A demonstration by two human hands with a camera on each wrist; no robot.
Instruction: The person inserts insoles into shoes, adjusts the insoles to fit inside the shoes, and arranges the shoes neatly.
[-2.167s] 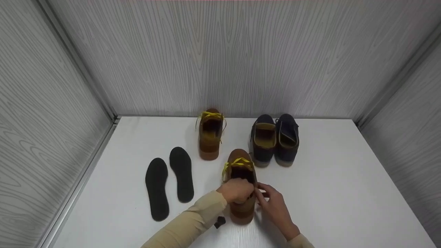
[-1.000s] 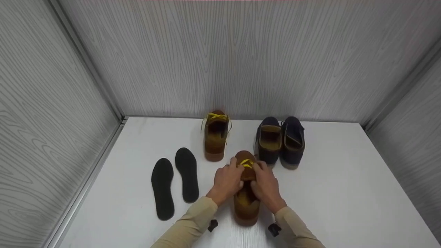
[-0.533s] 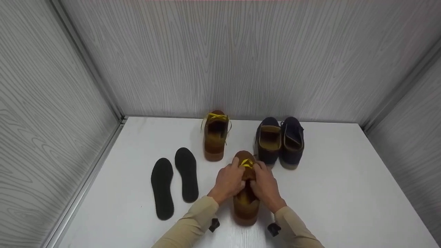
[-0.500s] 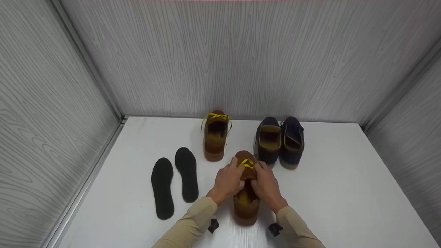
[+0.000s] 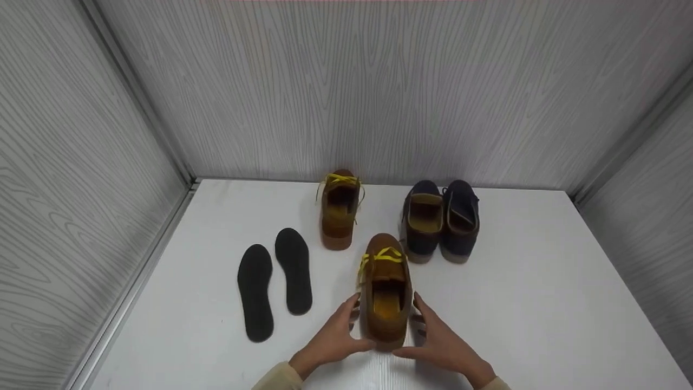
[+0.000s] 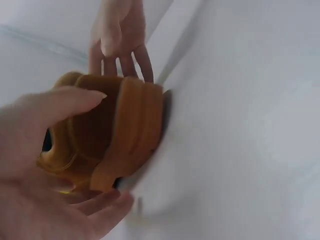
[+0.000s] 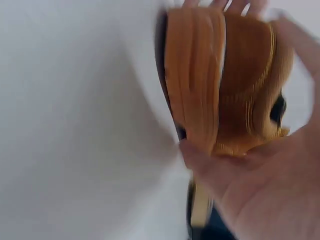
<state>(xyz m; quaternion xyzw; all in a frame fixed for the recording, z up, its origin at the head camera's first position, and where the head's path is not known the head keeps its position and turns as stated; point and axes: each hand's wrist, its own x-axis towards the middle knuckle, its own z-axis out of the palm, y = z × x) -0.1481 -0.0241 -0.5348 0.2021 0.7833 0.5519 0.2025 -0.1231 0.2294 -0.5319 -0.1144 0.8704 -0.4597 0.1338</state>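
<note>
A brown shoe [image 5: 386, 325] with yellow laces stands on the white table, toe pointing away from me. My left hand [image 5: 338, 336] is spread along its left side near the heel, the thumb reaching behind. On the other side my right hand [image 5: 441, 344] mirrors it, fingers extended and thumb at the heel's back. Seen from the left wrist, the shoe's heel [image 6: 137, 125] lies between the left thumb and fingers, with the right hand [image 6: 122, 30] beyond. In the right wrist view the right fingertips come close to the sole's edge.
Two black insoles [image 5: 256, 292] lie to the left. A matching brown shoe [image 5: 337, 238] stands farther back. Behind and to the right, two dark blue shoes [image 5: 422, 244] sit side by side. Grey wood-grain panels [image 5: 346, 92] enclose the table's back and sides.
Both hands have let go of the shoe's upper near the laces and drawn back to either side of the heel. The tongue and laces now show; earlier, the left hand was inside the shoe.
</note>
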